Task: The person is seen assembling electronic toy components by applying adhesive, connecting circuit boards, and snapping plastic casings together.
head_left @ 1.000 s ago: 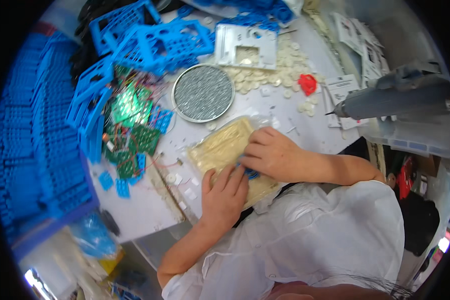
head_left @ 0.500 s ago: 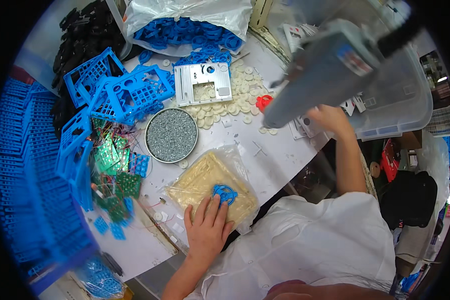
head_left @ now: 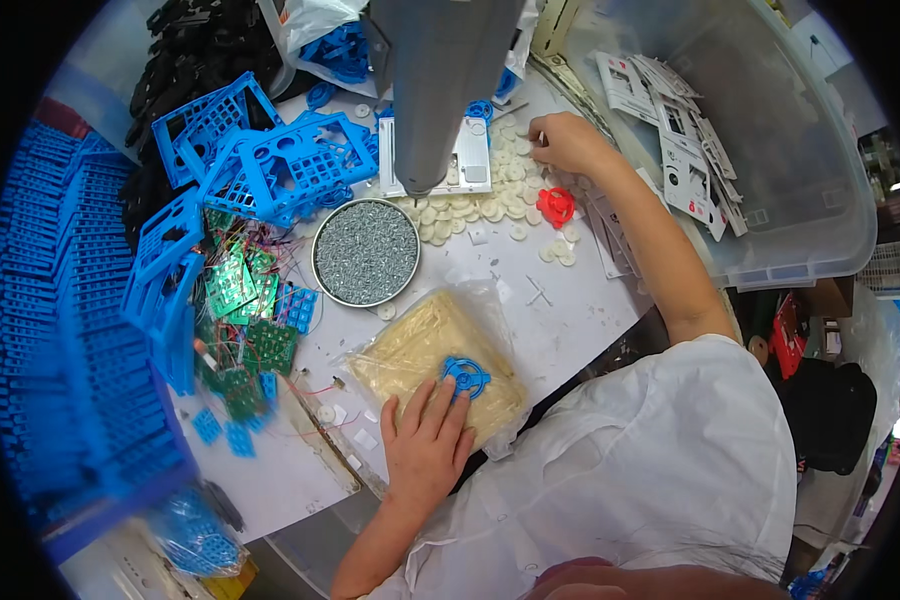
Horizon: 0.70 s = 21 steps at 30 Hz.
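Note:
My left hand (head_left: 428, 445) lies flat, fingers stretched, on a yellow slab in clear plastic wrap (head_left: 410, 350). Its fingertips touch a blue plastic ring part (head_left: 465, 378) resting on the slab. My right hand (head_left: 570, 145) reaches to the scattered small cream discs (head_left: 515, 170), its fingers bent together at their far edge; what they pinch, if anything, is hidden. A grey tool with a long body (head_left: 450, 90) stands upright over a silver panel (head_left: 478, 165), partly covering it. A red plastic part (head_left: 556, 206) lies near the right forearm.
A round tin of small grey screws (head_left: 366, 250) stands mid-table. Blue frames (head_left: 280, 170), green circuit boards (head_left: 235, 285) and stacked blue parts (head_left: 100, 300) fill the left. A clear bin (head_left: 800, 200) at right holds white panels (head_left: 685, 150); a white bag (head_left: 315, 12) stands behind.
My right hand has moved left and away from me to the discs. The grey tool has swung left from the right side and now hangs upright. My left hand stays on the wrapped slab.

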### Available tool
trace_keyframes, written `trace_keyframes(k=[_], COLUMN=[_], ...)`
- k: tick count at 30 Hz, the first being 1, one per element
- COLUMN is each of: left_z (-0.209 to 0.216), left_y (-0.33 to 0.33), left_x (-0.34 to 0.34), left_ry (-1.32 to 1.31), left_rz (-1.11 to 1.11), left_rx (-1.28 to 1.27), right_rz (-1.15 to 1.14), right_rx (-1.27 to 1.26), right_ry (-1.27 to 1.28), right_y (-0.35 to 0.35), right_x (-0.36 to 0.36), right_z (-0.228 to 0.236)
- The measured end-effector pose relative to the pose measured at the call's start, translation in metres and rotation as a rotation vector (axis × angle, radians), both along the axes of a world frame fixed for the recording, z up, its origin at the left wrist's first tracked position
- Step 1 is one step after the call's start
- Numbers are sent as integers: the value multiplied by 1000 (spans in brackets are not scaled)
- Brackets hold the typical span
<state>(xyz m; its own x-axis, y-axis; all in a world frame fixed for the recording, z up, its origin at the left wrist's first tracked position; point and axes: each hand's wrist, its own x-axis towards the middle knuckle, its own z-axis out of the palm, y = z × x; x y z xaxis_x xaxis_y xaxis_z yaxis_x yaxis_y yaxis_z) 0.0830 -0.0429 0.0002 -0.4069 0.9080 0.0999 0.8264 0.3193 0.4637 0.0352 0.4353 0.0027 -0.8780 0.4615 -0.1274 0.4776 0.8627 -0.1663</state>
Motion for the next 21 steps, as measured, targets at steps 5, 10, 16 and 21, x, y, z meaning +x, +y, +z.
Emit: trace_keyframes(k=[5, 10, 16, 21], left_z=[-1, -10, -1, 12], left_y=[4, -2, -4, -39], left_x=[1, 4, -5, -48], left_ry=[6, 3, -96, -82], left_rz=[5, 43, 10, 152], left_rx=[22, 37, 79, 327], right_rz=[-16, -264, 61, -77], right_rx=[144, 651, 537, 461], right_ry=[343, -72, 674, 318], right_y=[36, 121, 246, 207], right_x=[15, 26, 71, 36], right_z=[-1, -1, -71, -74])
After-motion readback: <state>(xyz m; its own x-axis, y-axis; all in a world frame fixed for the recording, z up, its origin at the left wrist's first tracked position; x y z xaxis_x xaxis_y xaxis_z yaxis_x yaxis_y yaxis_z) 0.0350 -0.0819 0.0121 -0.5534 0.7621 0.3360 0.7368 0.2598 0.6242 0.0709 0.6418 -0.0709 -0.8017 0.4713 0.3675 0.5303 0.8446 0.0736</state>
